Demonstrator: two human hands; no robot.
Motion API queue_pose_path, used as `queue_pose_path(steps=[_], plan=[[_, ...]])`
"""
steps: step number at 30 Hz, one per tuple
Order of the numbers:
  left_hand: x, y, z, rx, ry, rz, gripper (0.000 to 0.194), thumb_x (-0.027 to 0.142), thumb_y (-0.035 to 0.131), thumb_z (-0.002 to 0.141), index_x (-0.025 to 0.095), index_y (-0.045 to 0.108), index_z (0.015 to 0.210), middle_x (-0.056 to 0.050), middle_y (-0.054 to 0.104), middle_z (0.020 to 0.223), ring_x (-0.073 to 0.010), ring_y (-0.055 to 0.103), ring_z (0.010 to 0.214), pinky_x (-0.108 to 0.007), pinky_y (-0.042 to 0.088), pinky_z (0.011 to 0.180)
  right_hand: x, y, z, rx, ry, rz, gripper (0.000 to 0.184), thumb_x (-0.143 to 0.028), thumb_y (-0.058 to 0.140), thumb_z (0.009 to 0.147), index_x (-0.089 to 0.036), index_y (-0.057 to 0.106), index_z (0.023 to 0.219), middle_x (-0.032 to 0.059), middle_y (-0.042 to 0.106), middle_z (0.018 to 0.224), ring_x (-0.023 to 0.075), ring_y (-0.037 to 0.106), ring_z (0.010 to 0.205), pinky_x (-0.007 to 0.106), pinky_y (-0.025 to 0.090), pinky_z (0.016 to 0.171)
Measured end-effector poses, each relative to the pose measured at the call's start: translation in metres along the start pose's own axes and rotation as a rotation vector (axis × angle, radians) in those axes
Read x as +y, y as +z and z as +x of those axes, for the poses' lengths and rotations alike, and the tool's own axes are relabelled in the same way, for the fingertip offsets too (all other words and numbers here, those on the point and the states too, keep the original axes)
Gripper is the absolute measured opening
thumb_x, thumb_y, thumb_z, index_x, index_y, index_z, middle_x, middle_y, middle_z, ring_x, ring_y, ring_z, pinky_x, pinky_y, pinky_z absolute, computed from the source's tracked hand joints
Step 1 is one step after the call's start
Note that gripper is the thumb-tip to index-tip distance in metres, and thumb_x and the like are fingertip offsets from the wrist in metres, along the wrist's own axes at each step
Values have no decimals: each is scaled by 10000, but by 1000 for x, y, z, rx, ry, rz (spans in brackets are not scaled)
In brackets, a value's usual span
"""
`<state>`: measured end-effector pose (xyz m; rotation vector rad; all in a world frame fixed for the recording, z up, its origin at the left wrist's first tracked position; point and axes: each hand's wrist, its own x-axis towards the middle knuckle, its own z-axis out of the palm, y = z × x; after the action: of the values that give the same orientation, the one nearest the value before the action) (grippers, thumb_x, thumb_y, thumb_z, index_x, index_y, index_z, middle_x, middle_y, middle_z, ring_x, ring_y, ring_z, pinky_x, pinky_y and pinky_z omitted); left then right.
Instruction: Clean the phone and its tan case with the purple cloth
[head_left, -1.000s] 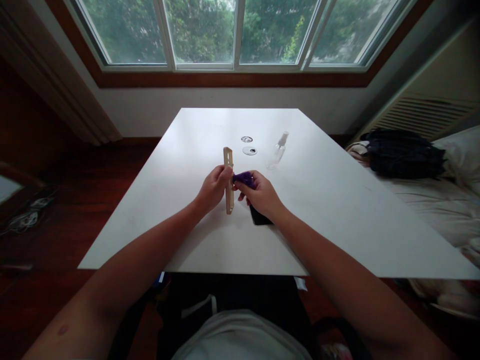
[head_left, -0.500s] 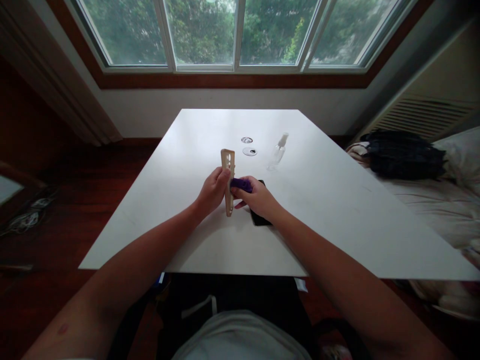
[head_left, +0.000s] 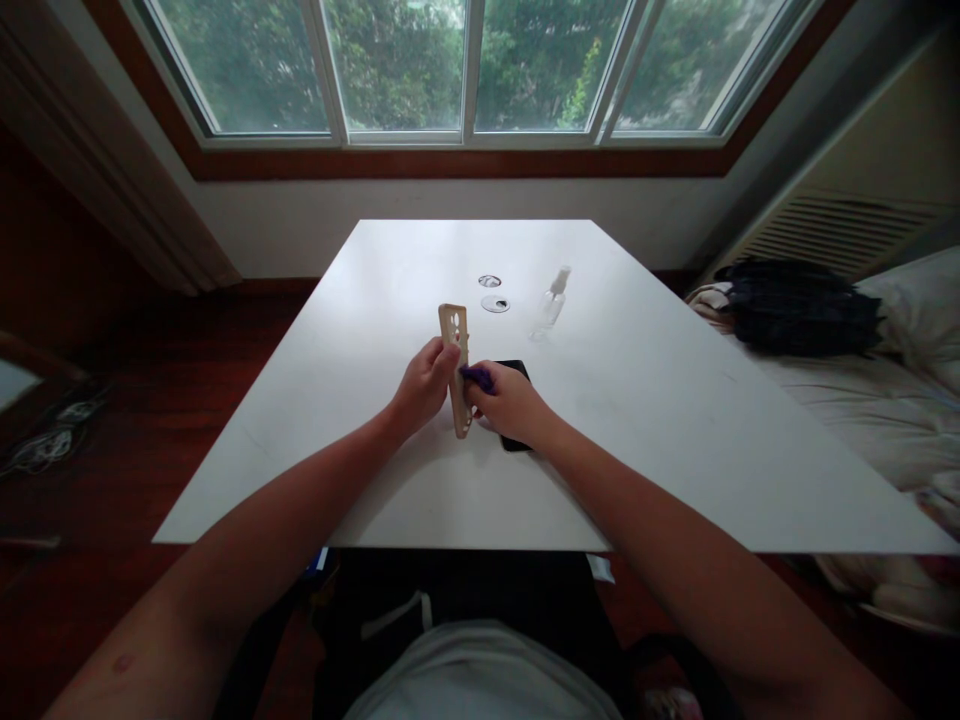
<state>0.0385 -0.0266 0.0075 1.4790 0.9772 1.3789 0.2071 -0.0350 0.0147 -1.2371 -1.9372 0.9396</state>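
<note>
A tan phone case (head_left: 452, 325) with camera cut-outs stands on edge above the table, gripped along its left side by my left hand (head_left: 421, 388). Pinched in my right hand (head_left: 514, 398) is a bunched purple cloth (head_left: 478, 378), pressed against the right face of the case. Part of the cloth is hidden by my fingers. Beneath my right hand a black phone (head_left: 517, 371) lies flat on the white table (head_left: 315, 400), partly covered by the hand and wrist.
A clear spray bottle (head_left: 551, 303) stands beyond my hands to the right. Two round flat items, a nearer disc (head_left: 493, 304) and a farther disc (head_left: 489, 281), lie past the case. A bed with a dark bundle (head_left: 799, 308) is beyond the table's right edge.
My right hand has turned and shifted slightly, its fingers closing further over the purple cloth, so less of it shows. My left hand keeps the case in nearly the same place.
</note>
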Motion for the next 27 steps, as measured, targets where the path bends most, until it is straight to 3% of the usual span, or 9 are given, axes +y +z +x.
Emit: queue_pose_path(steps=[10,21,27], plan=[[2,1,0,-30,20,36,558,726,546,897,172,603,925,-57,635,886,-175,582,813,-308,481,777,-2,-3,-1,6,-14,-68,104,-211,609,839,-205,644,937,44,735,794,197,670,683,292,496,612],[4,3,-2,-21,30,111,536,694,549,900,168,634,951,-50,620,863,-175,544,785,-309,442,737,5,-2,1,-95,111,161,99,-233,696,809,-221,611,859,17,687,716,168,632,511,283,497,448],[1,2,0,2,38,94,550,682,550,914,157,658,1035,-69,655,935,-181,574,830,-309,459,778,2,-4,0,-32,-9,-79,93,-274,678,815,-213,644,877,36,709,802,189,637,657,307,464,590]])
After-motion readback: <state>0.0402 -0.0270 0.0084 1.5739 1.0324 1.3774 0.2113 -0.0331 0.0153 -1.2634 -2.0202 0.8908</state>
